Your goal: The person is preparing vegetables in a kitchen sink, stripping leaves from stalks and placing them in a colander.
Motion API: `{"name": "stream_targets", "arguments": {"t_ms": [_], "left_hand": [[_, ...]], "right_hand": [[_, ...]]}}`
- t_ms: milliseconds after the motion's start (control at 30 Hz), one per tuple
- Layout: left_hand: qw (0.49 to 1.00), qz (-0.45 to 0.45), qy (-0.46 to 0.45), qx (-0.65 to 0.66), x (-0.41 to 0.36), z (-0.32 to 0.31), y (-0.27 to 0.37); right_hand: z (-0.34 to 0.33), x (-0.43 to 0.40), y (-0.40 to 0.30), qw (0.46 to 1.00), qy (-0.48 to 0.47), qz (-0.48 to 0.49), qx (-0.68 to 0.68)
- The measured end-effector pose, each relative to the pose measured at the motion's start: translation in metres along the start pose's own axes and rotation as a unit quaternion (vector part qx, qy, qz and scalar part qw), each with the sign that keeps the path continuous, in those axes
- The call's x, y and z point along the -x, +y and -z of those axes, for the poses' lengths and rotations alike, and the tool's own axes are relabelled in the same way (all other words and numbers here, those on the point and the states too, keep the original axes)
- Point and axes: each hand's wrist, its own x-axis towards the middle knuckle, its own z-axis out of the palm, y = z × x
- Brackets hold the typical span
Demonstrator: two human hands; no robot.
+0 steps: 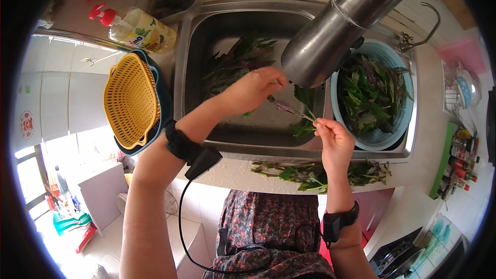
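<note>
My right hand pinches the stem end of a leafy green and purple sprig over the front right of the steel sink. Above the sink's middle is my left hand, its fingers curled near the sprig's tip; whether they touch a leaf cannot be made out. More leafy stems lie at the back left of the basin. A light blue colander heaped with purple-green leaves stands right of the basin. Stripped stems and leaves lie along the counter's front edge.
A large metal tube slants over the sink's back right. Left of the sink stand a yellow plastic basket inside a dark blue one and a pump bottle of detergent. A small curved tap rises behind the colander. Bottles stand far right.
</note>
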Motion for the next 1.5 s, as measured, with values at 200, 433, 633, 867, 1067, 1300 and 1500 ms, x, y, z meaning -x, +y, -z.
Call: {"name": "stream_targets", "arguments": {"t_ms": [200, 433, 633, 867, 1067, 1300, 1500], "left_hand": [[0.987, 0.107, -0.09, 0.085, 0.001, -0.028, 0.019], [0.986, 0.121, -0.103, 0.059, 0.006, -0.029, 0.033], [0.995, 0.065, 0.071, 0.02, -0.002, -0.05, 0.029], [0.979, 0.155, 0.062, 0.116, -0.02, 0.003, 0.037], [0.965, -0.164, -0.155, -0.132, -0.031, -0.027, 0.071], [0.96, -0.179, -0.163, -0.139, -0.047, -0.037, 0.078], [0.857, 0.206, -0.008, 0.472, -0.067, -0.024, 0.07]], "right_hand": [[-0.003, 0.002, -0.003, 0.999, 0.017, -0.014, -0.047], [-0.008, 0.006, -0.003, 0.997, 0.03, -0.013, -0.074], [-0.004, 0.008, -0.002, 0.988, 0.056, -0.049, -0.139], [0.028, 0.007, 0.005, 0.931, 0.018, -0.131, -0.341], [0.029, 0.005, -0.001, 0.964, -0.048, -0.09, -0.245], [0.048, 0.001, -0.014, 0.976, -0.034, -0.059, -0.209], [0.095, 0.006, -0.008, 0.899, 0.026, -0.093, -0.426]]}}
